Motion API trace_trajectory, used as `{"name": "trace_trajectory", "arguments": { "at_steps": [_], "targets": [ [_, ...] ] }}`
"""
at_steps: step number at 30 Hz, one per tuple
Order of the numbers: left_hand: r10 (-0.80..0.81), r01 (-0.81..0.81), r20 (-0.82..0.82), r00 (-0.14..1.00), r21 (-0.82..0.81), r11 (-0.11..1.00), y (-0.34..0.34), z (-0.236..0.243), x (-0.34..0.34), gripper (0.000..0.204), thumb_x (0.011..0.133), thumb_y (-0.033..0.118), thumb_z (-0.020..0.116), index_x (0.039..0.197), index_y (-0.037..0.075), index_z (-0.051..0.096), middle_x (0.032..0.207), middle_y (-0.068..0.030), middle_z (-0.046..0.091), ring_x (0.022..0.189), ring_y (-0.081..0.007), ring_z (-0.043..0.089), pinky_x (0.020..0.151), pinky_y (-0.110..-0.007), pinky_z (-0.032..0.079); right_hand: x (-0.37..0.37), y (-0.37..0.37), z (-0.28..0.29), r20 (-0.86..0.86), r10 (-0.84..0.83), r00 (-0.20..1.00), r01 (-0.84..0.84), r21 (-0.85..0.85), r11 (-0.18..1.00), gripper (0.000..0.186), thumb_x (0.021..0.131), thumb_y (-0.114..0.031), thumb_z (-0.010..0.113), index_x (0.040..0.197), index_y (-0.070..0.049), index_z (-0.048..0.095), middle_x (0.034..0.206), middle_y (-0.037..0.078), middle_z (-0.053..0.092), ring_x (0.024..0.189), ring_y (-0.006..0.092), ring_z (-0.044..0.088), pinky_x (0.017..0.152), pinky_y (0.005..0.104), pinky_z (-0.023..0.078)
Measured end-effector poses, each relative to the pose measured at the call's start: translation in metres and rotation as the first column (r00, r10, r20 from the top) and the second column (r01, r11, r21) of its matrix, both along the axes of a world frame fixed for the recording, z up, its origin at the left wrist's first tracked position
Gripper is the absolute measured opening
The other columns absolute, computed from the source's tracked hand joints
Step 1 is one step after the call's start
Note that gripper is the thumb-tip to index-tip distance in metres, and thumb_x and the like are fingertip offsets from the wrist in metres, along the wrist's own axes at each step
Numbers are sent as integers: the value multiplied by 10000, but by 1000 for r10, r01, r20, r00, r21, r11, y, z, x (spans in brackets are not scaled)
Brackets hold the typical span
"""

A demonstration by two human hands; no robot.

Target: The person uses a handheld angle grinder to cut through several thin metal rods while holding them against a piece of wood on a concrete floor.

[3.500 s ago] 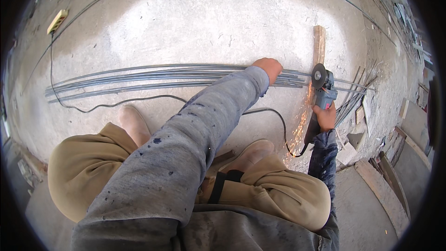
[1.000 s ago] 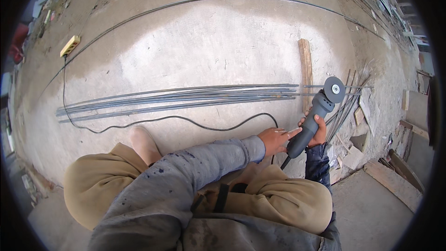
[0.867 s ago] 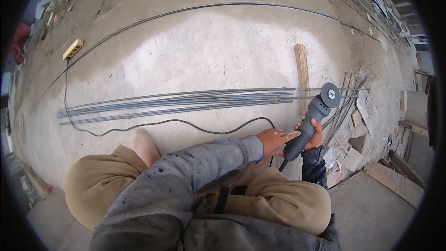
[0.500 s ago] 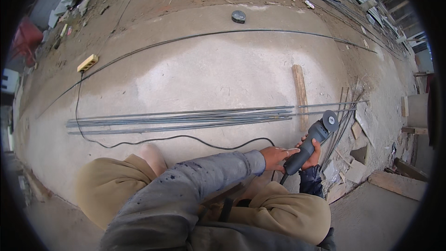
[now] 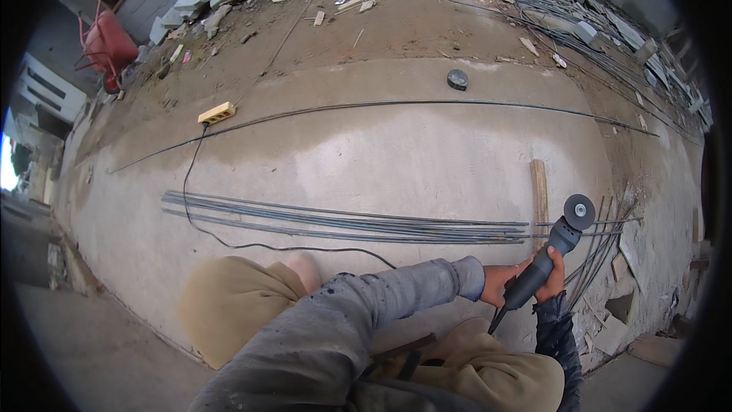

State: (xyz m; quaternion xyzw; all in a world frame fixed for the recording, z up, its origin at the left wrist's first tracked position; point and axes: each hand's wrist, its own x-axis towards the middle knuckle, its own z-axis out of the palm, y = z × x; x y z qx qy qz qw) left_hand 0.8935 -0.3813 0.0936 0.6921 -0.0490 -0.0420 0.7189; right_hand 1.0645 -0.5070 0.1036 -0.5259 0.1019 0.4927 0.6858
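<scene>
Both of my hands are on a dark grey angle grinder (image 5: 543, 263), whose round cutting disc (image 5: 578, 212) points up and away from me. My left hand (image 5: 499, 282), reaching across from the left, closes round the rear of the body near the cord. From the right side, my right hand (image 5: 553, 278) wraps the middle of the body. Just beyond my arms lies a bundle of thin steel rods (image 5: 343, 220) on the concrete. Two rod ends run past a wooden strip (image 5: 540, 191), close to the disc.
A black cord leads left to a yellow power strip (image 5: 216, 113). One long rod (image 5: 412, 103) and a round black object (image 5: 457, 79) lie farther off. More rods (image 5: 595, 259) and broken tile (image 5: 611, 334) are at right. A red wheelbarrow (image 5: 111, 40) stands far left.
My view has tilted up and turned left, so the scene sits lower and farther right. My left hand has shifted on the grinder's rear; both hands still hold it.
</scene>
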Motion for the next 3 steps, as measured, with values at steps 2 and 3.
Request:
{"name": "trace_trajectory", "arguments": {
  "at_steps": [2, 3],
  "targets": [
    [-114, 77, -207, 972, -179, 981, 26, 30, 4, 1075, 767, 192, 642, 1481, 166, -161, 1093, -153, 574, 927, -271, 605, 809, -321, 474, -3, 28, 14, -81, 43, 996, -43, 4, 999, 368, 813, -322, 655, 1019, -41, 538, 813, 98, 570, 764, 232, 599, 765, 388, 520],
    [-139, 17, -339, 930, -338, 941, 36, 44, 3, 1072, 762, 245, 653, 1493, 219, -131, 1102, -152, 576, 936, -268, 605, 824, -342, 474, -10, 44, 36, -123, 60, 991, -59, 8, 998, 370, 814, -331, 656, 1022, -49, 534, 844, 103, 580, 772, 232, 601, 792, 396, 522]
  ]
}}
